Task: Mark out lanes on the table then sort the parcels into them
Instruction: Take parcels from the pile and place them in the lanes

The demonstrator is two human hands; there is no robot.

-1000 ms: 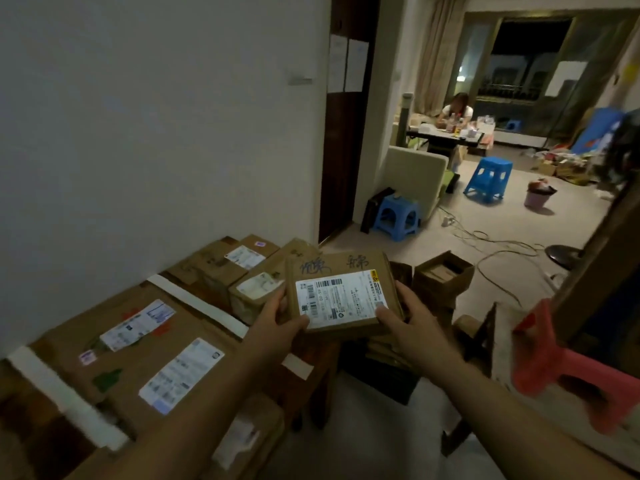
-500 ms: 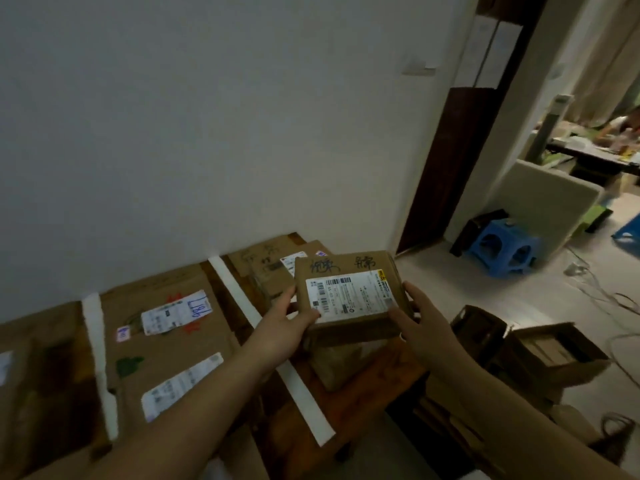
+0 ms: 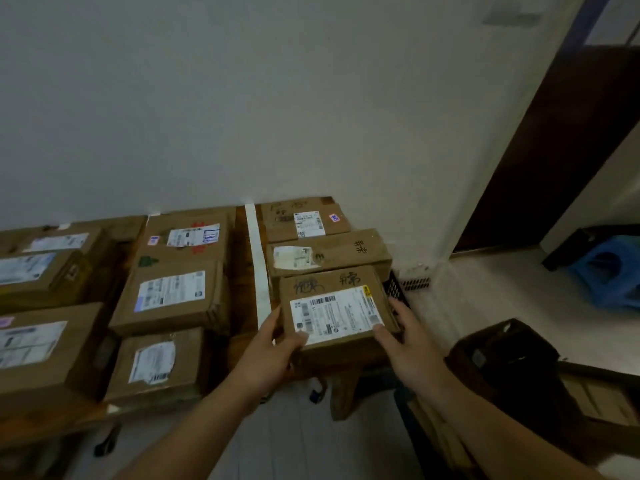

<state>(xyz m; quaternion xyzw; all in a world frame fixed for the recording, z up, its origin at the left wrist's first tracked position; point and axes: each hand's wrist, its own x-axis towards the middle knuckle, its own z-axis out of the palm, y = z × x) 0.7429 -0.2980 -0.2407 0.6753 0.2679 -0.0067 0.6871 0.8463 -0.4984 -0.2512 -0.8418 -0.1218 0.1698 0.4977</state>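
A small brown parcel (image 3: pixel 337 308) with a white shipping label and black handwriting sits at the near end of the rightmost lane on the wooden table (image 3: pixel 242 271). My left hand (image 3: pixel 273 344) grips its near left corner, thumb on top. My right hand (image 3: pixel 403 337) grips its right side, thumb on the label's edge. Two more parcels (image 3: pixel 329 254) lie behind it in the same lane. A white tape strip (image 3: pixel 258 261) marks the lane's left border. Further parcels (image 3: pixel 173 299) fill the lanes to the left.
The white wall runs along the table's far edge. Right of the table a black crate (image 3: pixel 396 289) shows behind the held parcel. An open dark box (image 3: pixel 502 355) and more cardboard stand on the floor at right. A blue stool (image 3: pixel 609 268) stands by the dark door.
My view swung left and down from the room to the table. Both hands carried the parcel from mid-air down to the near end of the rightmost lane, in front of two other parcels.
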